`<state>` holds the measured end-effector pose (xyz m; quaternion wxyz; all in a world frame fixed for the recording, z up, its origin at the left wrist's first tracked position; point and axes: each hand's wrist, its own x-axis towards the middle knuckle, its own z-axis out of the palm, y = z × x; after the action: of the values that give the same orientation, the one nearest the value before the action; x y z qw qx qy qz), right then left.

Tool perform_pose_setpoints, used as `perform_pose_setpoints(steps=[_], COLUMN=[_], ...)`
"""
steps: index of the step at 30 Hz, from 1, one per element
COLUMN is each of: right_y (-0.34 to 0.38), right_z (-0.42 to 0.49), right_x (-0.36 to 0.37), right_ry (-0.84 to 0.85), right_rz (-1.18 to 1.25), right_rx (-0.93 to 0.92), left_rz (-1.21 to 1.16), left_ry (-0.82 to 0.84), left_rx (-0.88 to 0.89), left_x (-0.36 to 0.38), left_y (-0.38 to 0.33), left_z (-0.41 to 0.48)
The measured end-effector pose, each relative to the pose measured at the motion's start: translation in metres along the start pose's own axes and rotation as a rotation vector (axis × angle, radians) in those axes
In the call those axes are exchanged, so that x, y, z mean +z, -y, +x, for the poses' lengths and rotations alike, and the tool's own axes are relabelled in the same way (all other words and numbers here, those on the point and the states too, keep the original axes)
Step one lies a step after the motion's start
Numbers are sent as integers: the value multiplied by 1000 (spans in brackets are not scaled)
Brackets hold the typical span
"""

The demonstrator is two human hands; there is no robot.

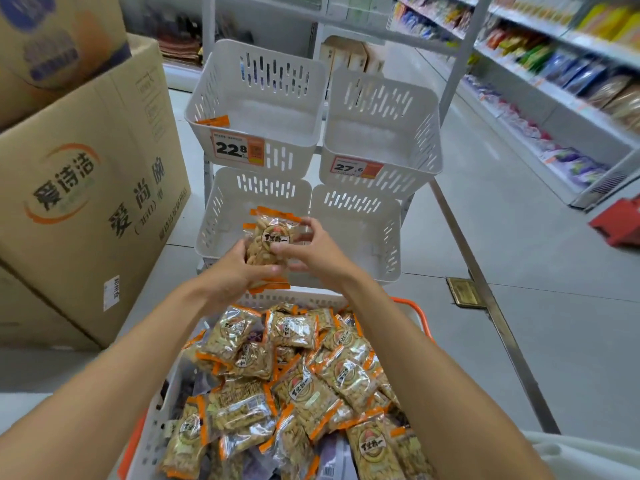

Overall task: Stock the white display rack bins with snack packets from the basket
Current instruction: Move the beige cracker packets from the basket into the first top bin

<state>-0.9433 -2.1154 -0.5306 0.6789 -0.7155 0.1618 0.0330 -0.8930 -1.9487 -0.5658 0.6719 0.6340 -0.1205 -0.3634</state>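
Packets in hand: a small stack of clear, orange-edged snack packets (268, 242) is held over the near rim of the lower left bin (221, 216).
Left hand: the left hand (237, 271) grips the stack from its left and near side, fingers curled beneath it and thumb across the front.
Right hand: the right hand (320, 258) pinches the stack's right edge, fingers curled round the top right corner.
Basket: the white basket (156, 427), nearest of all, is heaped with more of the same packets; its far rim lies just below both hands.
Rack: the lower right bin (360, 233) sits beside the lower left one. The upper left bin (256, 109) carries a 22.8 price tag (237, 148), and the upper right bin (381, 133) a 27.6 price tag (356, 168). White bottoms show in all four.
Left edge: cardboard boxes (86, 202) stand close to the rack and basket.
Right side: grey floor (519, 244) lies open between the rack and the stocked shelving (554, 81) far right, and a red crate (620, 223) sits at the frame's right edge.
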Motion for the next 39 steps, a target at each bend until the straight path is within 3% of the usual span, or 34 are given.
perform_pose_setpoints(steps=[4, 7, 13, 17, 21, 26, 28, 32, 39], right_y=[26, 50, 117, 159, 182, 174, 165, 152, 145], right_z=[2, 10, 64, 122, 202, 291, 316, 334, 339], right_x=[-4, -3, -11, -11, -10, 16, 25, 28, 33], right_ry=[116, 106, 248, 180, -44, -178, -92, 317, 327], right_rz=[-38, -81, -84, -76, -79, -235, -304, -344, -608], right_rx=[-68, -156, -166, -286, -374, -440, -399, -87, -157], left_rz=[197, 343, 497, 649, 1025, 1026, 948, 803, 669], left_ry=[78, 67, 35, -121, -492, -398, -353, -291, -214], left_rx=[70, 149, 390, 449, 342, 152, 176, 287, 361], left_x=[-4, -14, -37, -77, -127, -181, -184, -188, -197], left_y=[-21, -48, -123, -166, -193, -183, -177, -164, -158], left_z=[6, 16, 52, 104, 142, 176, 183, 191, 198])
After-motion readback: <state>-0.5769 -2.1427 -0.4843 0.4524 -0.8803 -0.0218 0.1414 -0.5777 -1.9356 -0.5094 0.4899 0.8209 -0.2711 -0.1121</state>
